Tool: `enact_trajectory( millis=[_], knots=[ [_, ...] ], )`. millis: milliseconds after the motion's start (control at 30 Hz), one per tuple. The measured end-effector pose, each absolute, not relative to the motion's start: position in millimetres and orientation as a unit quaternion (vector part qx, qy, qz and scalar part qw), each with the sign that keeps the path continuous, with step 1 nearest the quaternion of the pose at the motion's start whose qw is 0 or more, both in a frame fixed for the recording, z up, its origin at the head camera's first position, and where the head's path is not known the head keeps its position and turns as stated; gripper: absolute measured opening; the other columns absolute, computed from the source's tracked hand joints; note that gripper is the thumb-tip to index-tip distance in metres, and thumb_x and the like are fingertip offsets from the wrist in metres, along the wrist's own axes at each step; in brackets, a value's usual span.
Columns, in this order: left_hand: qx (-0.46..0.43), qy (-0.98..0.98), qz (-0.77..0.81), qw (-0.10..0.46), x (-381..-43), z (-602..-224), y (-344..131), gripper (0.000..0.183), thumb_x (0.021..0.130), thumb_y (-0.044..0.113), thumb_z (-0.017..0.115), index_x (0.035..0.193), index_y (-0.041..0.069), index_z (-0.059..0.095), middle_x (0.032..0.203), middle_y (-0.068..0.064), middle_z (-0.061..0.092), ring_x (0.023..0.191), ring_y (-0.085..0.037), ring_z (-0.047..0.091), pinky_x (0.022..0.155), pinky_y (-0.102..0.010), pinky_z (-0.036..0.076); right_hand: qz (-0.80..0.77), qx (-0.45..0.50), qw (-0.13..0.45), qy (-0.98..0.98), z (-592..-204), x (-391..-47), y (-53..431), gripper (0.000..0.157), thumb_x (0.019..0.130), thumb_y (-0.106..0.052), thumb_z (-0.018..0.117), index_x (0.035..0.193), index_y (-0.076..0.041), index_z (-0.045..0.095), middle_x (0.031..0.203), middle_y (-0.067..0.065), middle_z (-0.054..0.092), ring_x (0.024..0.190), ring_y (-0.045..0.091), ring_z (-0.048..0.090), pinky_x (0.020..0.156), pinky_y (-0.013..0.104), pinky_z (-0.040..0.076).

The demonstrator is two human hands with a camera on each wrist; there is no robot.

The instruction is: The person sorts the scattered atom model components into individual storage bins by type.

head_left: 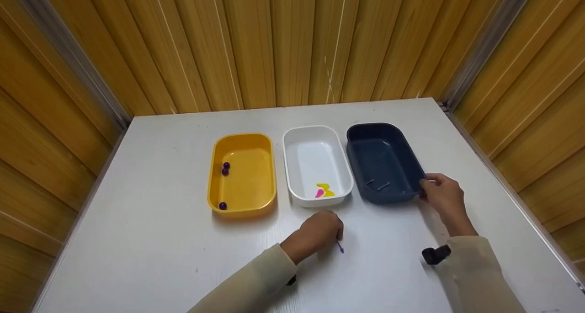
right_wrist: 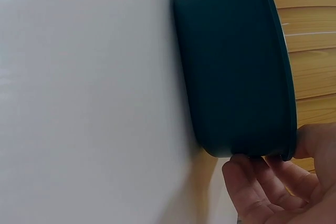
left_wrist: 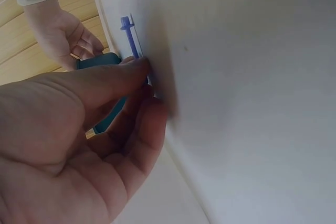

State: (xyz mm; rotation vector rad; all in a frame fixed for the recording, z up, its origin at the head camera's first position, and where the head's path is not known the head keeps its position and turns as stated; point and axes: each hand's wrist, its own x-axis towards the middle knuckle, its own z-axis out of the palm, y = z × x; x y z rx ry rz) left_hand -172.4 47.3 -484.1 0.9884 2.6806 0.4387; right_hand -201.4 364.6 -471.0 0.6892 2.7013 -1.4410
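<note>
My left hand (head_left: 315, 233) is low over the white table, in front of the white tray. Between thumb and fingertips it pinches a thin purple plastic peg (left_wrist: 130, 40), whose collared end sticks out past the thumb. In the head view the same peg shows only as a short tip. My right hand (head_left: 445, 201) grips the near right corner of the dark blue tray (head_left: 381, 160), thumb at the rim and fingers curled against the outer wall (right_wrist: 236, 77). Two small thin pegs (head_left: 383, 186) lie inside that tray near its front.
Left of the dark blue tray stands a white tray (head_left: 308, 160) holding yellow (head_left: 325, 186) and pink (head_left: 319, 193) flat pieces. Farther left, a yellow tray (head_left: 251, 176) holds three purple beads (head_left: 222, 205). Wood-look panels (head_left: 292, 43) enclose the table's back and sides.
</note>
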Motion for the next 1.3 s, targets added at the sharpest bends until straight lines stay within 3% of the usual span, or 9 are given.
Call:
enact_trajectory(
  millis=[333, 600, 800, 1133, 1300],
  knots=[
    [0.341, 0.925, 0.133, 0.103, -171, -484, 50, 0.009, 0.088, 0.007, 0.075, 0.087, 0.014, 0.079, 0.082, 0.001, 0.072, 0.069, -0.01, 0.051, 0.066, -0.02, 0.049, -0.45, 0.231, 0.007, 0.863, -472, -204, 365, 0.049, 0.104, -0.029, 0.048, 0.143, 0.0, 0.053, 0.131, 0.026, 0.062, 0.095, 0.019, 0.073, 0.079, 0.025, 0.06],
    [0.352, 0.924, 0.121, 0.091, -170, -483, 51, 0.015, 0.089, 0.004, 0.071, 0.092, 0.016, 0.08, 0.086, 0.002, 0.073, 0.076, -0.01, 0.06, 0.071, -0.019, 0.052, -0.466, 0.214, -0.014, 0.858, -474, -203, 366, 0.05, 0.101, -0.027, 0.052, 0.142, 0.003, 0.054, 0.125, 0.024, 0.064, 0.083, 0.01, 0.074, 0.076, 0.024, 0.061],
    [0.369, 0.916, 0.142, 0.071, -173, -480, 53, 0.015, 0.089, 0.004, 0.07, 0.093, 0.015, 0.08, 0.087, 0.002, 0.075, 0.077, -0.009, 0.061, 0.073, -0.017, 0.051, -0.469, 0.213, -0.01, 0.857, -473, -203, 367, 0.05, 0.102, -0.027, 0.052, 0.142, 0.002, 0.054, 0.128, 0.025, 0.063, 0.085, 0.009, 0.072, 0.078, 0.024, 0.061],
    [0.315, 0.917, 0.21, 0.123, -178, -471, 65, 0.014, 0.092, 0.005, 0.067, 0.1, 0.011, 0.077, 0.089, 0.0, 0.075, 0.071, -0.007, 0.054, 0.067, -0.016, 0.05, -0.47, 0.217, -0.003, 0.856, -472, -202, 367, 0.051, 0.102, -0.027, 0.051, 0.143, 0.002, 0.052, 0.129, 0.024, 0.061, 0.086, 0.009, 0.071, 0.079, 0.025, 0.061],
    [0.296, 0.92, 0.229, 0.117, -182, -466, 71, 0.012, 0.093, 0.008, 0.066, 0.1, 0.01, 0.076, 0.085, 0.001, 0.073, 0.067, -0.007, 0.053, 0.062, -0.015, 0.047, -0.471, 0.219, -0.005, 0.855, -473, -203, 365, 0.05, 0.102, -0.027, 0.051, 0.142, 0.002, 0.054, 0.126, 0.023, 0.062, 0.087, 0.01, 0.071, 0.079, 0.025, 0.061]
  ],
)
